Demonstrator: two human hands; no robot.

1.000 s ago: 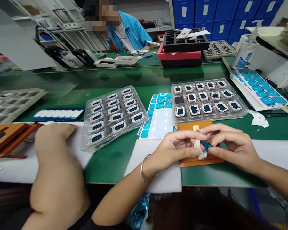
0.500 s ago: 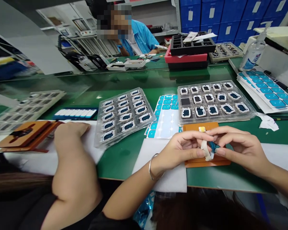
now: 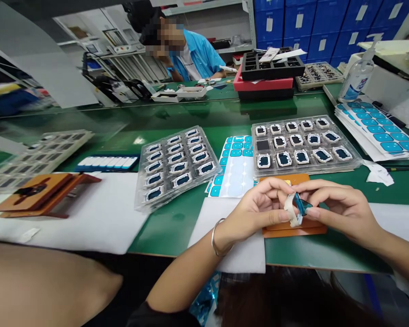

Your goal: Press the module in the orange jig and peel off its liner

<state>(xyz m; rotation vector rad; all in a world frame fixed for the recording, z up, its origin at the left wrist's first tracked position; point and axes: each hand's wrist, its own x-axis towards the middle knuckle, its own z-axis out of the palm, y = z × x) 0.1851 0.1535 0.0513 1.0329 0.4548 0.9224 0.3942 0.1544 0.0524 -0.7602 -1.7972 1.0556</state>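
Both hands meet over an orange fixture board near the table's front edge. My left hand, with a bangle at its wrist, pinches a small part with a pale curved edge between thumb and fingers. My right hand has thumb and forefinger closed on a glossy blue film at that part, raised to a point. Fingers hide much of the part. Just behind the hands lies a clear tray of white-framed parts with dark centres; one pocket lacks a white frame.
Left of my hands are another filled tray and a blue sticker sheet. More sticker sheets and a pump bottle stand right. A neighbour's arm is at lower left, by another orange fixture. A person sits opposite.
The blue film in my right hand is tilted and spread a little more beside the part. The neighbour's arm has drawn back from the table toward the lower left.
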